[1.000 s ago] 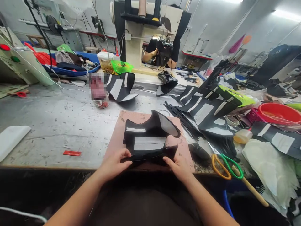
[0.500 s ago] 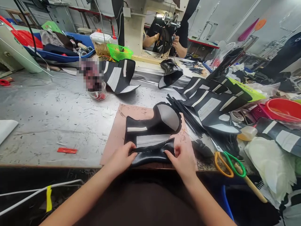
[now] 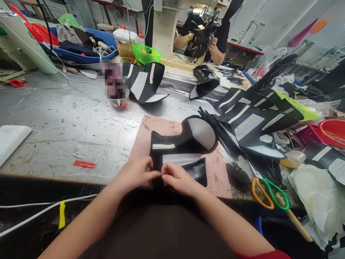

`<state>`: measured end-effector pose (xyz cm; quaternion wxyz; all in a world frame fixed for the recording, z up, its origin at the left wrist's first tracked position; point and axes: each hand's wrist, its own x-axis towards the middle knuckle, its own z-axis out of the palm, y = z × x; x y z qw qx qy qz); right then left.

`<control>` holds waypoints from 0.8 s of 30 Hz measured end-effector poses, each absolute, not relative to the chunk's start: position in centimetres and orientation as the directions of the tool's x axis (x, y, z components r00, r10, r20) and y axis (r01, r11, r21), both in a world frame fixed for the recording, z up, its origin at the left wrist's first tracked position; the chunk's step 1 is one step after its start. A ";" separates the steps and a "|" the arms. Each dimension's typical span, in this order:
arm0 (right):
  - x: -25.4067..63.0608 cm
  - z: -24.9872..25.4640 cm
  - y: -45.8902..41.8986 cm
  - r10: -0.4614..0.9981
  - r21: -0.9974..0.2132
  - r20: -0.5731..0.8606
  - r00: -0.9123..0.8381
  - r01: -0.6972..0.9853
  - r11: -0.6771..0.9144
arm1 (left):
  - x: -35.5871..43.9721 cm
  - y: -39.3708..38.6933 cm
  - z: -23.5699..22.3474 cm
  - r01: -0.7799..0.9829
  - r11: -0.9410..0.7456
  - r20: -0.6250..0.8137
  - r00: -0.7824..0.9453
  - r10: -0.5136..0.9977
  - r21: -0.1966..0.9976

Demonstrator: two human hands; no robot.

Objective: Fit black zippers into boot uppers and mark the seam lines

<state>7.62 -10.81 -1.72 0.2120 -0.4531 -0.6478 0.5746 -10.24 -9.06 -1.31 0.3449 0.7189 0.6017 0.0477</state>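
Note:
A black boot upper (image 3: pixel 175 140) lies on a pink board (image 3: pixel 138 138) at the bench's front edge. Pale strips and a grey patch show on its inner face, and its near part is folded over, shiny side up. My left hand (image 3: pixel 136 174) pinches the upper's near left edge, fingers closed. Right beside it, almost fingertip to fingertip, my right hand (image 3: pixel 178 178) is closed on the same edge. The exact spot between the fingertips is hidden.
Scissors (image 3: pixel 265 190) with orange and green handles lie at the right front. Thin black strips (image 3: pixel 223 133) and more boot uppers (image 3: pixel 250 122) are beyond the board. A red piece (image 3: pixel 84 164) lies left. Across the bench, a person (image 3: pixel 202 39) works at a sewing machine (image 3: pixel 164 32).
My right hand has moved left along the folded edge to meet my left hand. The view has shifted slightly, so the bench things appear farther right.

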 end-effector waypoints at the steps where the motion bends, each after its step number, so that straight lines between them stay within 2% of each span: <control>1: 7.7 -2.0 -10.6 0.818 -0.945 -0.289 -0.498 0.285 -0.160 | -10.7 -8.2 -1.0 0.845 -0.012 -0.319 0.215 0.923 0.534; 3: 7.8 -2.5 -10.4 0.794 -0.940 -0.341 -0.503 0.196 -0.280 | -11.0 -6.2 -0.7 0.838 0.029 -0.211 0.104 0.972 0.545; 5: 7.8 -2.7 -10.2 0.774 -0.923 -0.382 -0.505 0.160 -0.351 | -10.3 -4.3 -0.8 0.761 -0.012 -0.096 0.097 0.991 0.649; 8: 7.7 -2.8 -9.6 0.767 -0.884 -0.434 -0.474 0.058 -0.464 | -8.4 -3.2 -1.2 0.610 -0.134 0.009 0.205 0.979 0.781; 10: 7.6 -2.8 -9.2 0.794 -0.842 -0.457 -0.400 -0.094 -0.532 | -7.7 -4.1 -1.5 0.520 -0.294 0.109 0.357 0.928 0.802; 11: 7.5 -2.9 -9.1 0.809 -0.820 -0.475 -0.345 -0.161 -0.550 | -7.7 -5.0 -1.7 0.468 -0.415 0.195 0.449 0.872 0.780; 13: 7.3 -3.0 -8.9 0.821 -0.800 -0.522 -0.233 -0.201 -0.566 | -8.3 -7.5 -2.3 0.426 -0.652 0.382 0.561 0.734 0.628; 14: 7.1 -3.0 -8.9 0.820 -0.803 -0.542 -0.183 -0.175 -0.570 | -8.8 -8.9 -2.6 0.461 -0.726 0.462 0.565 0.683 0.509; 16: 6.8 -3.1 -9.1 0.829 -0.822 -0.551 -0.098 -0.111 -0.559 | -9.8 -11.4 -3.5 0.591 -0.751 0.570 0.523 0.634 0.294; 18: 6.6 -3.3 -9.3 0.833 -0.831 -0.551 -0.057 -0.058 -0.553 | -10.6 -13.3 -4.5 0.643 -0.742 0.592 0.528 0.609 0.189; 24: 6.2 -3.3 -10.3 0.828 -0.792 -0.561 0.026 0.275 -0.545 | -10.8 -14.8 -6.0 0.647 -0.752 0.485 0.620 0.616 0.129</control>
